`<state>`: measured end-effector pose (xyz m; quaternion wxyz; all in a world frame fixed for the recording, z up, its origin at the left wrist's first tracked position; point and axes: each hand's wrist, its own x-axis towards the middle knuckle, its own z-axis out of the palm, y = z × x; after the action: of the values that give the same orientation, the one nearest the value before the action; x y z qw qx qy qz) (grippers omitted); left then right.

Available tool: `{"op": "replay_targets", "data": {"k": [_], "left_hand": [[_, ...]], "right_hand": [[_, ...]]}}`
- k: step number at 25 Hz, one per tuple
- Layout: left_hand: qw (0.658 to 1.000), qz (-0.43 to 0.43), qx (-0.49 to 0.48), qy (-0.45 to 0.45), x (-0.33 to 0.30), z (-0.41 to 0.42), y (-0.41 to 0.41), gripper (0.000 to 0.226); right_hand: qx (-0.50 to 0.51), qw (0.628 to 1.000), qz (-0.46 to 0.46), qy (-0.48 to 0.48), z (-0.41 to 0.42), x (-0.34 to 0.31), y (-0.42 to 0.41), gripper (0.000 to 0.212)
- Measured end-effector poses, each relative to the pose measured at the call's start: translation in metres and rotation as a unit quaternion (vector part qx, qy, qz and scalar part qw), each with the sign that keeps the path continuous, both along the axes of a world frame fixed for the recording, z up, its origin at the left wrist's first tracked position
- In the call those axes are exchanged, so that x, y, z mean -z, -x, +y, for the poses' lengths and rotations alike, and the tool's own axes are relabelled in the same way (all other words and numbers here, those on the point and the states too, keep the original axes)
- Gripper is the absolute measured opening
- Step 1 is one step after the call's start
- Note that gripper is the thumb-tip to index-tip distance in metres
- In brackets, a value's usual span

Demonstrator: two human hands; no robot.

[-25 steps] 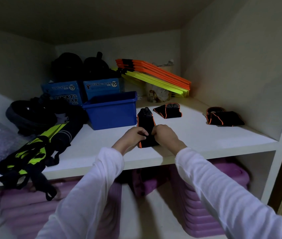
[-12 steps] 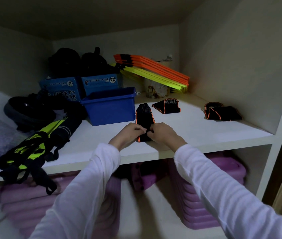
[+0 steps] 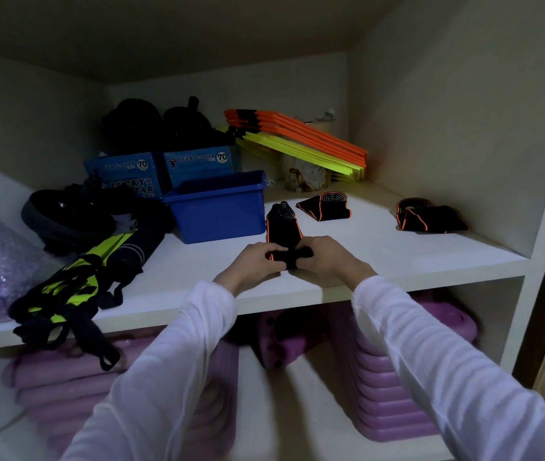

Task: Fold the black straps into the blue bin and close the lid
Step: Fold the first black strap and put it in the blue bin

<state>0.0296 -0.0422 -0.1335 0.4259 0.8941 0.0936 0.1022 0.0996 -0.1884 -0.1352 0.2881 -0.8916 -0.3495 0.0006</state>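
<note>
Head view: white shelf (image 3: pixel 381 257); blue bin (image 3: pixel 218 207) open, lidless. Just right of it lies black strap (image 3: pixel 282 224), orange-edged, ribbed. My left hand (image 3: pixel 253 261) and right hand (image 3: pixel 326 257) pinch its near end.

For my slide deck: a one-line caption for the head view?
Both hands, left and right, fold a black strap on the shelf beside the open blue bin.

Two arms in white sleeves reach forward, side by side. The left hand (image 3: pixel 254 261) and right hand (image 3: pixel 327 257) meet at the fingertips, fingers curled, pinching the near end of a black strap (image 3: pixel 282 227) between them.
</note>
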Motion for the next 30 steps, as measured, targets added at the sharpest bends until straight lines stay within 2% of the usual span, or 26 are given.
{"op": "replay_targets", "data": {"k": [2, 3, 6, 9, 11, 13, 16, 21, 30], "left_hand": [[1.0, -0.003, -0.008, 0.01, -0.005, -0.003, 0.002, 0.014], [1.0, -0.011, -0.015, 0.007, -0.008, -0.005, 0.003, 0.013], [0.997, -0.01, -0.036, 0.071, -0.006, -0.004, -0.002, 0.029], [0.994, -0.006, -0.05, 0.101, -0.002, -0.001, -0.008, 0.029], [0.992, -0.003, -0.058, 0.112, 0.0, 0.001, -0.011, 0.024], [0.99, 0.003, -0.073, 0.118, -0.001, 0.001, -0.011, 0.019], [0.991, 0.018, -0.103, 0.087, -0.006, -0.002, -0.012, 0.034], [0.985, 0.054, -0.141, 0.079, -0.012, -0.006, -0.016, 0.034], [0.953, 0.077, -0.142, 0.258, -0.017, -0.009, -0.016, 0.015]], "right_hand": [[0.004, 0.999, 0.026, -0.043, -0.004, -0.005, -0.001, 0.032], [0.007, 0.997, 0.037, -0.062, -0.005, -0.008, 0.0, 0.031], [0.024, 0.987, 0.11, -0.113, -0.007, -0.008, -0.001, 0.029], [0.038, 0.968, 0.174, -0.174, -0.007, 0.0, -0.005, 0.017], [0.05, 0.96, 0.197, -0.191, -0.008, 0.004, -0.01, 0.017], [0.066, 0.967, 0.186, -0.161, -0.009, 0.004, -0.013, 0.028], [0.094, 0.97, 0.177, -0.135, -0.008, 0.004, -0.016, 0.043], [0.12, 0.971, 0.166, -0.121, -0.004, 0.006, -0.021, 0.051], [0.153, 0.97, 0.146, -0.122, 0.001, 0.008, -0.026, 0.05]]}}
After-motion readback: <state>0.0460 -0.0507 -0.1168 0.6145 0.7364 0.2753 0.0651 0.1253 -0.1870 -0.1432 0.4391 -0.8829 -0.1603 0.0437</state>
